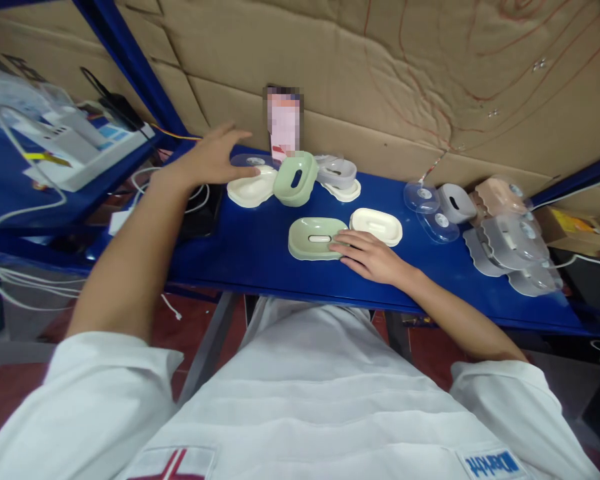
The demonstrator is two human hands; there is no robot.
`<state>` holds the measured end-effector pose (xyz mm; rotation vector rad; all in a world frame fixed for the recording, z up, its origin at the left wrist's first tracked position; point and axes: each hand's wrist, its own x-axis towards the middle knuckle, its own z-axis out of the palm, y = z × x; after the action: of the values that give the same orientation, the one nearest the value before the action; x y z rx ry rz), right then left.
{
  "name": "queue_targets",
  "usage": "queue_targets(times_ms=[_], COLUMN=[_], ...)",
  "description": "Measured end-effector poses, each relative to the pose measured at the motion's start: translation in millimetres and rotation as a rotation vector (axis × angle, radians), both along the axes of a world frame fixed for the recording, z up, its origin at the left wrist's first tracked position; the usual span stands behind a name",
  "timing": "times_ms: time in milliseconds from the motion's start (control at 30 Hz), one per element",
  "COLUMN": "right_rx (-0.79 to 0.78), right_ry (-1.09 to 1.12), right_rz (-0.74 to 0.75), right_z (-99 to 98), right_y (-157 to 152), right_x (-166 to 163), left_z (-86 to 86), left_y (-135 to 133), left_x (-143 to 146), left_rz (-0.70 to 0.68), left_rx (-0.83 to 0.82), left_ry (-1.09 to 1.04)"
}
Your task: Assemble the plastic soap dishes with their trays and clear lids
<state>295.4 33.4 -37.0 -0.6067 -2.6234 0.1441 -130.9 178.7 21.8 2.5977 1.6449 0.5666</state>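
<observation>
My left hand (215,155) reaches over the back left of the blue table, fingers apart. Its thumb is at a cream soap dish (253,188), and a clear plastic disc (255,161) shows beneath the fingers. A green slotted dish (296,179) stands tilted to the right of that. Nearer me, my right hand (367,255) lies with outstretched fingertips on the right end of a shallow green soap dish (307,248) with a pale bar in its middle. A cream oval tray (377,227) sits just behind this hand.
A phone (285,123) leans on the cardboard backing. Behind the green dishes is a grey dish (337,172) on a cream one. At right are clear discs (439,225), a grey slotted piece (457,203) and stacked wavy-edged dishes (510,243). Power strips (85,150) and cables crowd the left.
</observation>
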Motion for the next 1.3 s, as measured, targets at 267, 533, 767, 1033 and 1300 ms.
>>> queue_targets(times_ms=[267, 533, 767, 1033, 1300], right_rx=[-0.017, -0.042, 0.066, 0.053, 0.077], right_ry=[0.012, 0.066, 0.192, 0.037, 0.076], right_rz=[-0.028, 0.019, -0.142, -0.005, -0.064], right_z=[0.0, -2.9, -0.5, -5.4, -6.3], right_y=[2, -3, -11, -6, -6], right_x=[0, -5, -1, -7, -2], left_z=[-12.0, 0.9, -63.2, -75.2, -73.3], left_y=[28, -114, -190, -187, -189], left_x=[-16, 39, 121, 110, 108], left_rz=[-0.014, -0.027, -0.067, -0.193, -0.268], left_rx=[-0.187, 0.169, 0.083, -0.027, 0.014], left_ry=[-0.137, -0.258, -0.239, -0.177, -0.338])
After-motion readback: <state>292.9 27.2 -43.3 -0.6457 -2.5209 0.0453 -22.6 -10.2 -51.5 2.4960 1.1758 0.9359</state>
